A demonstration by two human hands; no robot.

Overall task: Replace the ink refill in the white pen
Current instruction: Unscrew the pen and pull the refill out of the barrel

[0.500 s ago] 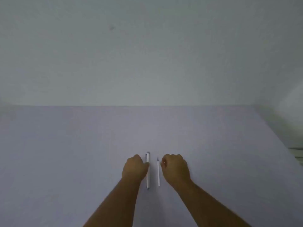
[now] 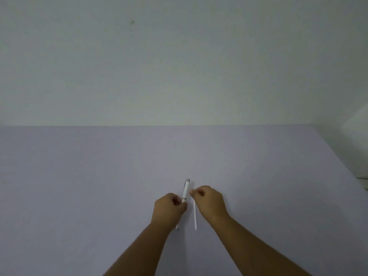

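The white pen [image 2: 186,190] has a grey cap end pointing away from me and is tilted slightly. My left hand [image 2: 169,209] grips it around its middle, and the pen's tip shows just below that hand. A thin white ink refill [image 2: 195,216] lies on the pale purple table [image 2: 99,186] just right of the pen. My right hand [image 2: 209,202] is curled over the refill's far end with thumb and fingertips pinched there; whether the refill is lifted I cannot tell.
A plain pale wall rises behind the table's far edge. The table's right edge runs diagonally at the right, with a pale object [image 2: 363,181] just beyond it.
My left hand has closed on the pen and tilted it, its far end now leaning right. My right hand has shifted over the refill's far end.
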